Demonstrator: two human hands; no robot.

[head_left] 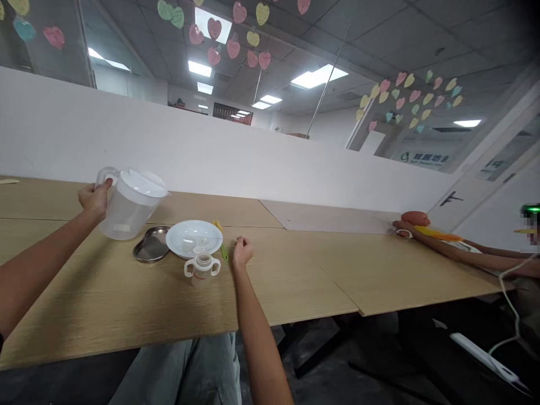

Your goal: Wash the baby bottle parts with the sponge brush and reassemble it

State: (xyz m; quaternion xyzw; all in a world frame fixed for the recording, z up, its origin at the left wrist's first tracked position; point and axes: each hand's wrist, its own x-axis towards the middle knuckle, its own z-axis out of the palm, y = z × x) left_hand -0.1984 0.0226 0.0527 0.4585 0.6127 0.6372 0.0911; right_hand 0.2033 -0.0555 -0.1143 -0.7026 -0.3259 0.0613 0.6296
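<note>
My left hand (pixel 95 201) grips the handle of a translucent plastic pitcher (pixel 130 208) with a white lid. The pitcher tilts slightly to the right, its spout toward a white bowl (pixel 172 236). Small pale pieces, hard to make out, lie in the bowl. In front of it stands a two-handled baby cup (pixel 201 273), upright with its mouth uncovered. A steel kidney dish (pixel 152 245) sits left of the bowl. Along the bowl's right side lies a slim green and yellow utensil (pixel 224 251). My right hand (pixel 243 251) rests closed on the table just right of it.
The wooden table (pixel 287 275) runs along a white half wall (pixel 236 169) with glass above. At the far right another person's arms (pixel 447 244) lie on the table near an orange-brown round object (pixel 415 218). A power strip (pixel 483 354) with a white cable hangs low at right.
</note>
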